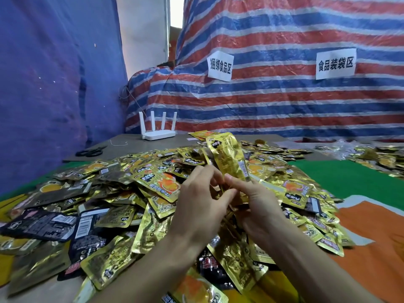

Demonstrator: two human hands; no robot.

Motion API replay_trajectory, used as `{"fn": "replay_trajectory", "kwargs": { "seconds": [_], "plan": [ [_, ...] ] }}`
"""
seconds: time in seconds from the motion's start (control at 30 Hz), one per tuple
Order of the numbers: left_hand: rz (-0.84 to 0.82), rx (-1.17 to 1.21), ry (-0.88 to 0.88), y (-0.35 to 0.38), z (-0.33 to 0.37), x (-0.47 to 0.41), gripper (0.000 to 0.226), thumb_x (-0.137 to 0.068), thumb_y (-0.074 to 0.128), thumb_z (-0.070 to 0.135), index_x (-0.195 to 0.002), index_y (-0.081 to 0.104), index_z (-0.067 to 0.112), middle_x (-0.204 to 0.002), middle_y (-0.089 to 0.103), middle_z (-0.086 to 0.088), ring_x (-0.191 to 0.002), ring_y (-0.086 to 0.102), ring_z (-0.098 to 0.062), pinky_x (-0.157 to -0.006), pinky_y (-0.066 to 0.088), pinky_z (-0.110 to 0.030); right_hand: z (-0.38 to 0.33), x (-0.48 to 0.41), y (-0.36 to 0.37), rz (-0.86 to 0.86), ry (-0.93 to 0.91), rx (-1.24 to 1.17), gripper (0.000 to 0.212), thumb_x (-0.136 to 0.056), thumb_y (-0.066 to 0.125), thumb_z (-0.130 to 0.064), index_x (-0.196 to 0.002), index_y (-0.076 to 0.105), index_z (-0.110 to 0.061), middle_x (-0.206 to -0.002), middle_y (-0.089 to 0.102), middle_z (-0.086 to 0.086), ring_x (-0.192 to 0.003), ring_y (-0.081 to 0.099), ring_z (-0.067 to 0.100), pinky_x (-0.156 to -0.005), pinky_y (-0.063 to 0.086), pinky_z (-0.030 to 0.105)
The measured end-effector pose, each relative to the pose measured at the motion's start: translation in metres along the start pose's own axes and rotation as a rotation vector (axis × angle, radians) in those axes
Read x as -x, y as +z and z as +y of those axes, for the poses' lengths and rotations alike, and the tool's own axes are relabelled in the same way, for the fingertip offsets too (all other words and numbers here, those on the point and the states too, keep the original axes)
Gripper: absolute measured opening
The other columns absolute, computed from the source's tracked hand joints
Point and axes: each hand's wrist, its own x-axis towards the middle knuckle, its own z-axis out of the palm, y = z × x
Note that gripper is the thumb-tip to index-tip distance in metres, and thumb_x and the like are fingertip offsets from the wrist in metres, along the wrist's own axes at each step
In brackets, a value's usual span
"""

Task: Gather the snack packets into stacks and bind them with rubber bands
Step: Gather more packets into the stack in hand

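Sprawling packets [140, 184]; router [158, 134], scissors [91, 152] behind.

On the striped tarp [284, 101] beyond the left hand [203, 200], a white sign [219, 66] reads 捆绑食品区; a second sign [335, 63], right of the right hand [259, 205], reads 食品装袋区. Print on the snack packets [157, 184] is illegible.

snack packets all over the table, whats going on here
A person is bundling snack packets bare-handed. The left grip and right grip both pinch the lower end of a few gold packets, held upright above the big loose pile. No rubber band is clearly visible on them. A pair of scissors and a white router sit at the far left of the table.
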Motion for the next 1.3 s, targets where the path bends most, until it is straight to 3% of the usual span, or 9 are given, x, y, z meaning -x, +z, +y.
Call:
{"fn": "replay_trajectory", "kwargs": {
  "seconds": [0.1, 0.2, 0.4, 0.53, 0.7, 0.83, 1.03, 1.17, 1.3],
  "plan": [
    [-0.014, -0.083, 0.063, 0.000, -0.010, -0.001, 0.026, -0.091, 0.069, 0.007, -0.075, 0.055, 0.022, -0.096, 0.063, -0.012, -0.092, 0.061, -0.030, -0.083, 0.051, -0.041, -0.007, 0.002, -0.002, -0.051, 0.053, 0.015, 0.085, -0.063, 0.078, -0.001, -0.142, 0.046, -0.005, -0.093, 0.070, 0.018, -0.061, 0.069, 0.023, -0.043, 0.051, 0.028],
    [-0.007, -0.121, 0.106, -0.006, -0.027, -0.004, 0.016, -0.091, 0.072, 0.011, -0.080, 0.060, 0.011, -0.089, 0.064, -0.003, -0.082, 0.061, -0.016, -0.072, 0.052, -0.026, -0.015, 0.003, -0.009, -0.124, 0.159, -0.108, 0.040, -0.070, 0.060, 0.006, -0.110, 0.056, 0.002, -0.071, 0.066, 0.015, -0.052, 0.066, 0.023, -0.045, 0.054, 0.029],
    [-0.020, 0.115, 0.088, -0.014, -0.048, -0.010, 0.014, -0.089, 0.073, 0.015, -0.082, 0.065, 0.023, -0.077, 0.067, -0.001, -0.071, 0.066, -0.017, -0.062, 0.057, -0.029, -0.018, -0.001, -0.015, -0.115, 0.153, -0.077, 0.031, -0.092, 0.057, -0.006, -0.121, 0.061, 0.005, -0.099, 0.073, 0.022, -0.079, 0.071, 0.031, -0.079, 0.061, 0.041],
    [0.085, 0.309, 0.045, -0.015, -0.046, -0.014, 0.008, -0.082, 0.073, 0.024, -0.081, 0.067, 0.018, -0.073, 0.068, 0.005, -0.067, 0.065, -0.004, -0.055, 0.053, -0.015, -0.023, -0.002, -0.019, -0.190, 0.141, -0.010, 0.021, -0.096, 0.055, -0.001, -0.112, 0.067, 0.005, -0.097, 0.073, 0.014, -0.075, 0.070, 0.024, -0.070, 0.063, 0.035],
    [0.222, 0.426, -0.033, -0.009, -0.047, -0.014, 0.012, -0.091, 0.068, 0.018, -0.086, 0.062, 0.009, -0.080, 0.058, -0.013, -0.061, 0.060, -0.003, -0.049, 0.050, -0.013, -0.026, -0.005, -0.023, -0.277, 0.073, 0.155, 0.022, -0.075, 0.070, -0.004, -0.094, 0.079, -0.003, -0.077, 0.068, 0.001, -0.064, 0.060, 0.009, -0.056, 0.056, 0.022],
    [0.332, 0.357, -0.083, -0.005, -0.042, -0.014, 0.013, -0.099, 0.061, 0.015, -0.092, 0.058, 0.005, -0.090, 0.056, -0.029, -0.056, 0.056, 0.001, -0.046, 0.045, -0.010, -0.022, -0.006, -0.024, -0.325, 0.037, 0.225, 0.018, -0.077, 0.069, -0.003, -0.093, 0.079, -0.002, -0.084, 0.064, 0.006, -0.076, 0.057, 0.019, -0.068, 0.058, 0.038],
    [0.307, 0.226, -0.176, 0.019, -0.040, -0.005, 0.006, -0.106, 0.045, 0.026, -0.100, 0.043, 0.028, -0.093, 0.051, 0.001, -0.075, 0.050, 0.001, -0.067, 0.043, -0.013, -0.003, -0.004, -0.011, -0.244, -0.127, 0.566, 0.054, -0.063, 0.058, -0.014, -0.114, 0.055, 0.002, -0.105, 0.056, 0.019, -0.093, 0.057, 0.032, -0.081, 0.054, 0.056],
    [0.268, 0.315, -0.143, 0.028, -0.035, -0.001, 0.036, -0.109, 0.035, 0.024, -0.143, 0.025, 0.029, -0.114, 0.041, 0.025, -0.082, 0.043, 0.034, -0.075, 0.031, 0.007, 0.002, 0.000, -0.006, -0.264, -0.210, 0.670, 0.074, -0.056, 0.062, -0.035, -0.124, 0.051, -0.008, -0.116, 0.056, 0.018, -0.110, 0.054, 0.038, -0.102, 0.041, 0.067],
    [0.102, 0.422, -0.171, 0.030, -0.032, 0.008, 0.065, -0.096, 0.040, 0.057, -0.153, 0.010, 0.049, -0.126, 0.032, 0.048, -0.104, 0.037, 0.038, -0.095, 0.031, -0.008, 0.007, 0.000, -0.007, -0.334, -0.269, 0.666, 0.049, -0.073, 0.058, -0.034, -0.120, 0.059, -0.023, -0.113, 0.068, 0.003, -0.109, 0.063, 0.026, -0.097, 0.053, 0.053]
  ]
}}
